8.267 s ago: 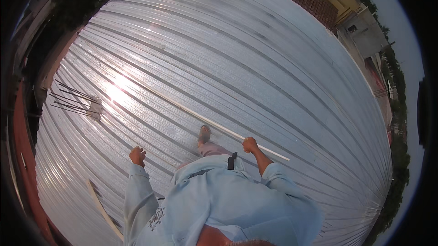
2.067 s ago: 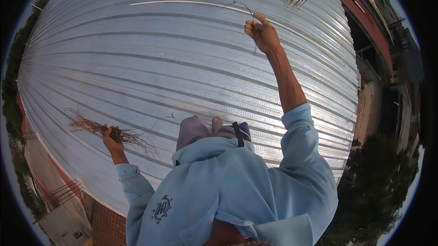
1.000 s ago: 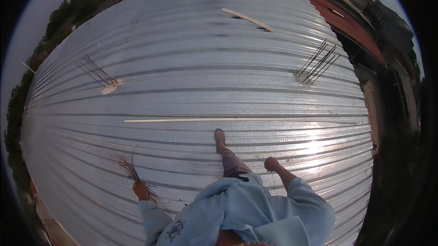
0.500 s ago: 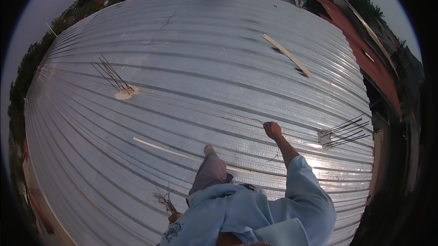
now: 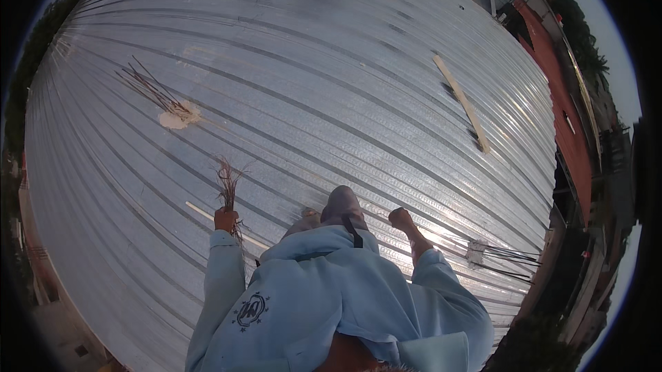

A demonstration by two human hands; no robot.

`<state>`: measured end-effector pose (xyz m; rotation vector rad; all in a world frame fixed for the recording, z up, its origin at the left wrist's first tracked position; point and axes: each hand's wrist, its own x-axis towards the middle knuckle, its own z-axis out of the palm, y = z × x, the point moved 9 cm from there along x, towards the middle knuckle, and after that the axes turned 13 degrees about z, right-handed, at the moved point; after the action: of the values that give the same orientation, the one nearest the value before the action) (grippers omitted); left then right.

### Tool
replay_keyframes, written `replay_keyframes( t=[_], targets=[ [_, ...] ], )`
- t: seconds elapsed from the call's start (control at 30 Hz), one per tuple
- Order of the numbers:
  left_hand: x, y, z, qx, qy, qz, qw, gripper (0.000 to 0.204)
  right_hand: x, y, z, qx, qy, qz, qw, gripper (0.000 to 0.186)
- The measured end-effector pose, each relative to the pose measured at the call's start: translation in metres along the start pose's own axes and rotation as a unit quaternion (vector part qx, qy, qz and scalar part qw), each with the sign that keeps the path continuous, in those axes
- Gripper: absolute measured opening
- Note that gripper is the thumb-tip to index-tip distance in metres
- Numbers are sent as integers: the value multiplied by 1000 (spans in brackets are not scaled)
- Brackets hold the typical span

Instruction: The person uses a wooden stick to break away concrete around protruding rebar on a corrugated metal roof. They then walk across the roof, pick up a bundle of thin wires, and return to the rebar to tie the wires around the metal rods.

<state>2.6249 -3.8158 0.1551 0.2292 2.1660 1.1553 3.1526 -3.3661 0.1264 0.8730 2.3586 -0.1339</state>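
A left hand (image 5: 225, 219) grips a bundle of thin wires (image 5: 228, 184) above a ridged metal roof (image 5: 296, 117), nearer the camera than, and to the right of, the steel rods (image 5: 146, 86) rising from a pale patch (image 5: 174, 120). Reddish-brown and tangled, the wires fan into wispy, bent ends beyond the fist, with loose strands trailing on its near side. The right hand (image 5: 401, 219), farther right of the rods, is curled closed; whether it holds anything cannot be told. A wooden board (image 5: 463, 104) lies well to the rods' right.
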Motion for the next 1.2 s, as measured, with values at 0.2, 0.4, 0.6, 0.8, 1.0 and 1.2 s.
replay_keyframes(
  t=[0.2, 0.4, 0.6, 0.8, 1.0, 1.2],
  targets=[
    [155, 264, -39, 6, 37, 215, 976, 33, 141, -7, -48, 102, -202, 52, 973, 13],
    [328, 226, -44, 91, 73, 113, 987, 38, 382, -16, -207, 94, 58, -76, 991, 9],
    [343, 168, -40, 176, 3, -241, 954, 18, 579, -2, -464, 173, 180, -127, 960, 9],
    [411, 218, -3, 256, -167, -36, 952, 14, 787, 10, -637, 6, 234, -96, 968, 12],
    [641, 315, -22, 505, -302, 24, 808, 17, 941, -19, -730, 43, 220, -63, 973, 10],
    [926, 528, -129, 215, 21, 47, 975, 36, 988, -122, -776, -35, -1, -140, 990, 11]
  ],
)
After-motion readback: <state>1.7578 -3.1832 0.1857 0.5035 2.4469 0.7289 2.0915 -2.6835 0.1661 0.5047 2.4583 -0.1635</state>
